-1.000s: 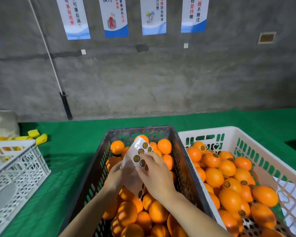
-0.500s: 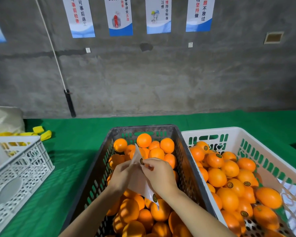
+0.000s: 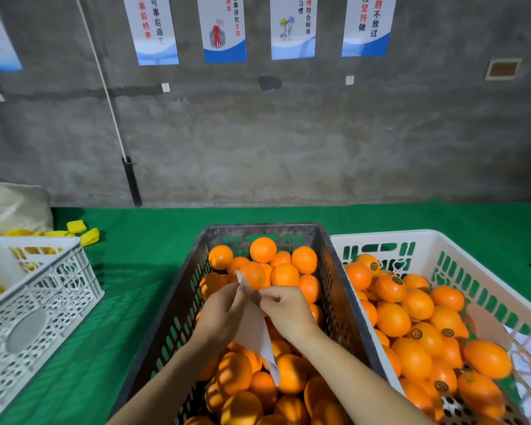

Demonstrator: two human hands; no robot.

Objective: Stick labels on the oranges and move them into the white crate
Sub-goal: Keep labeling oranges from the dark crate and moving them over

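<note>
Both hands meet over the dark crate in the middle. The left hand grips the white label sheet, fingers curled round its left edge. The right hand pinches the sheet's upper part, possibly at a single label, too small to tell. Unlabelled oranges fill the dark crate. Labelled oranges lie in the white crate, just to the right.

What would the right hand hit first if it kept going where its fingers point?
The white label sheet, which the right hand pinches at its fingertips; just beyond, probably, the left hand, holding the same sheet. Depth is unclear.
</note>
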